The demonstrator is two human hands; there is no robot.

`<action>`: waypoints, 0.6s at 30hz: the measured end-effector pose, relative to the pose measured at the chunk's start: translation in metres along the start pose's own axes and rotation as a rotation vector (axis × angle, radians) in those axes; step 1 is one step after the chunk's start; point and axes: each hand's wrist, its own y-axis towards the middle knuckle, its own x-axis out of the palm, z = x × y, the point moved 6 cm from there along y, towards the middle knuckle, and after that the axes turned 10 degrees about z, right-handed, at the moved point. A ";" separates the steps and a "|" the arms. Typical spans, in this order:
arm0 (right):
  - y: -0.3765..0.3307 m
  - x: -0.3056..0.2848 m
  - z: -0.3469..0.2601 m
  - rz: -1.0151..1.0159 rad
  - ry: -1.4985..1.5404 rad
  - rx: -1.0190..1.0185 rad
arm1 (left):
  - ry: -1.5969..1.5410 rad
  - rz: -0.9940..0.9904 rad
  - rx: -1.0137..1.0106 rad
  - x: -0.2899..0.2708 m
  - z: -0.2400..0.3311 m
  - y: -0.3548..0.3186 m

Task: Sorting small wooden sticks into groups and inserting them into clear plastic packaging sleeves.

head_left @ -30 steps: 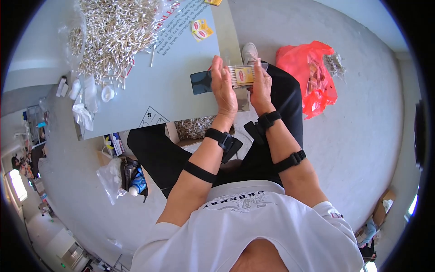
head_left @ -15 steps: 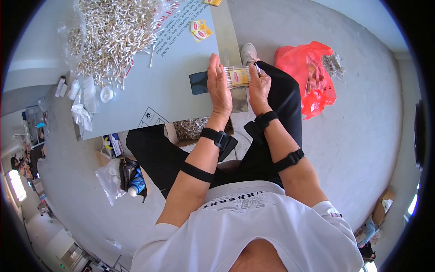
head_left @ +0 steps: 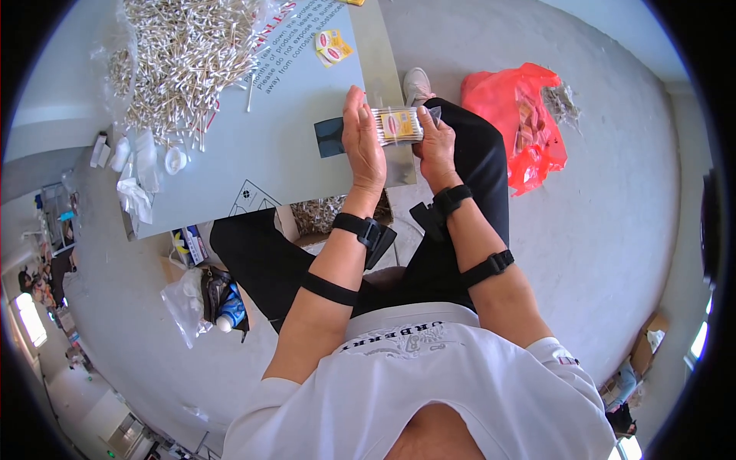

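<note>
Over the right edge of the tabletop point(head_left: 276, 153), a yellow-labelled pack of cotton swabs point(head_left: 398, 126) sits between my hands: my left hand point(head_left: 364, 149), open and straight-fingered, rests against one end; my right hand point(head_left: 436, 148) grips the other. Yellow cards point(head_left: 333, 49) lie beyond.

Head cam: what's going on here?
The person's right hand grips a yellow-labelled pack of cotton swabs at the table's right edge. The left hand, fingers straight, is at the pack's left end. Loose swabs are heaped on the table, near yellow cards.
</note>
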 end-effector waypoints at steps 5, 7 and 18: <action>-0.007 -0.005 -0.028 0.307 -0.510 -0.653 | 0.027 0.000 0.024 -0.003 0.002 -0.001; -0.019 0.004 -0.037 0.343 -0.696 -0.707 | 0.044 0.008 0.037 -0.006 0.002 0.001; -0.007 0.000 -0.022 0.133 -0.311 -0.339 | 0.108 0.011 0.098 -0.006 0.006 0.001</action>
